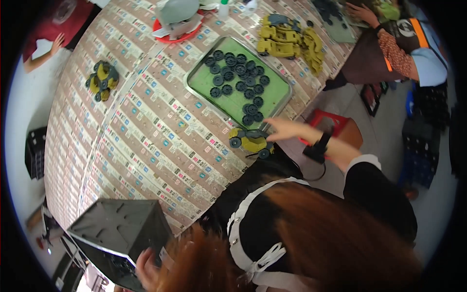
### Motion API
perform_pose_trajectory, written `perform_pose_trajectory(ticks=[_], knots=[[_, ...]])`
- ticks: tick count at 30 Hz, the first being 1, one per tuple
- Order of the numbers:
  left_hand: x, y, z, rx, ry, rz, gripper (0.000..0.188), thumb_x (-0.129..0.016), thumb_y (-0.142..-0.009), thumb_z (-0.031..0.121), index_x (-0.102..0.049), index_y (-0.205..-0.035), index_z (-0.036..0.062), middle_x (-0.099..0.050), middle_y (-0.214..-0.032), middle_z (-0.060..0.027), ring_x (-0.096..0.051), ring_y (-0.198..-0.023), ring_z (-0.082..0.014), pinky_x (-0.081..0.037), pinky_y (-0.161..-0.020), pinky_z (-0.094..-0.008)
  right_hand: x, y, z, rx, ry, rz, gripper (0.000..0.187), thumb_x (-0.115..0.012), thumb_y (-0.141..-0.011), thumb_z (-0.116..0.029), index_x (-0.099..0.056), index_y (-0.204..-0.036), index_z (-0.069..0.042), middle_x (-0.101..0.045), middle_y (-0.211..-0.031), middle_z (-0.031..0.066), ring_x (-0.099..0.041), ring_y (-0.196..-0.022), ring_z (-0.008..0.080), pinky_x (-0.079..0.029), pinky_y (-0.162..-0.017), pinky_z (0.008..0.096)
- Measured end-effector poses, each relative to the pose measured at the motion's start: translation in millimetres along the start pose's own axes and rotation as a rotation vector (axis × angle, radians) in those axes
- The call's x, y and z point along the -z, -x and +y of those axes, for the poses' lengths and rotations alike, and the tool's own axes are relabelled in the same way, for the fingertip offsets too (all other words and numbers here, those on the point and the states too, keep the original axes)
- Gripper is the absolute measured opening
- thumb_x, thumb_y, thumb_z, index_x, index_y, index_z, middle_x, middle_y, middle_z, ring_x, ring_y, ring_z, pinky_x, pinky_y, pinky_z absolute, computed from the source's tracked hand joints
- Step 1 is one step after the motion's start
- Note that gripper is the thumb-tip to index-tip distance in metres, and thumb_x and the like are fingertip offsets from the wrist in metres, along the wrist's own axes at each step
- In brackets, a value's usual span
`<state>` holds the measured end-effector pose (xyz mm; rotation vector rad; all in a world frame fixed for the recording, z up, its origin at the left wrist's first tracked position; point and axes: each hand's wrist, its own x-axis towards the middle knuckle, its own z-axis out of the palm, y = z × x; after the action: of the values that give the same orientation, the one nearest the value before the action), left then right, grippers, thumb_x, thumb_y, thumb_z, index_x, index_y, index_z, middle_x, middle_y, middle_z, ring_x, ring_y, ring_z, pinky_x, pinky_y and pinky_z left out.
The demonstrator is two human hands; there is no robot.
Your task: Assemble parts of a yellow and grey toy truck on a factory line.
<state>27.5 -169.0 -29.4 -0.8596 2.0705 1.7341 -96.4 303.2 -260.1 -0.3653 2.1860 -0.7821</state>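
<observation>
Beside the near edge of the metal tray (192, 86), a dark grey and olive toy car (253, 140) stands on the table. My right hand (284, 129), with a black band on its wrist, is at the car's right end. Its fingers reach out toward the tray and look apart; whether they touch the car is unclear. Many dark toy wheels (241, 69) lie on the tray's green base. At the lower left, my left hand (148, 270) is beside a dark plastic crate (119, 224). Hair and blur hide part of that hand, including its grip.
Olive toy car bodies (279, 41) are piled at the far right. Another toy car (102, 80) stands at the left. A red basin (177, 36) holds grey parts. Co-workers' hands (364, 13) show at the far edge. A red stool (335, 127) stands right of the table.
</observation>
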Motion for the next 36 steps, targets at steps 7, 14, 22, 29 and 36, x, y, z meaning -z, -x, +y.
perform_pose_trajectory(ticks=[7,14,22,29,36], knots=[[-165,-89,-107,0.323,0.269,-0.444,0.045,-0.048,-0.087,0.025,-0.034,-0.125,0.0055,-0.048,-0.113,-0.0125,-0.048,-0.102,-0.0209,-0.039,-0.088,-0.0315,-18,2,-53,-0.021,-0.012,0.053,0.065,-0.071,-0.059,-0.04,-0.048,-0.105,0.0,-0.048,-0.096,0.0195,-0.048,-0.093,0.0351,-0.041,-0.078,0.0379],[-287,-118,-32,0.111,0.699,-0.495,0.053,-0.053,-0.084,0.019,-0.027,-0.127,0.0047,-0.043,-0.118,-0.0082,-0.045,-0.105,-0.0195,-0.035,-0.091,-0.0343,64,-15,-109,0.315,-0.51,0.206,0.059,-0.065,-0.071,-0.037,-0.045,-0.11,0.004,-0.057,-0.098,0.0152,-0.055,-0.088,0.0211,-0.043,-0.074,0.031],[-198,-155,12,0.261,0.449,-0.134,0.033,-0.054,-0.081,0.025,-0.044,-0.109,0.011,-0.055,-0.101,-0.005,-0.055,-0.088,-0.0197,-0.046,-0.073,-0.0461,282,-91,33,-0.147,0.436,0.873,0.027,-0.06,-0.072,-0.02,-0.054,-0.091,-0.002,-0.057,-0.081,0.0171,-0.056,-0.073,0.0298,-0.044,-0.06,0.0375],[-137,-227,91,0.076,0.31,0.079,0.063,-0.068,-0.071,0.027,-0.032,-0.118,0.0047,-0.052,-0.101,-0.0073,-0.055,-0.087,-0.0166,-0.045,-0.07,-0.0353,322,-102,172,-0.191,0.362,0.788,0.04,-0.057,-0.065,-0.003,-0.051,-0.104,-0.007,-0.056,-0.09,0.0206,-0.05,-0.089,0.0382,-0.042,-0.071,0.0432],[-127,-350,92,0.01,0.309,-0.047,0.07,-0.07,-0.068,0.029,-0.031,-0.119,0.0004,-0.054,-0.097,-0.0091,-0.057,-0.079,-0.019,-0.046,-0.061,-0.0324,342,-35,56,-0.13,0.311,0.96,0.053,-0.067,-0.057,-0.006,-0.049,-0.107,-0.002,-0.053,-0.095,0.0139,-0.052,-0.088,0.0306,-0.04,-0.078,0.0364]])
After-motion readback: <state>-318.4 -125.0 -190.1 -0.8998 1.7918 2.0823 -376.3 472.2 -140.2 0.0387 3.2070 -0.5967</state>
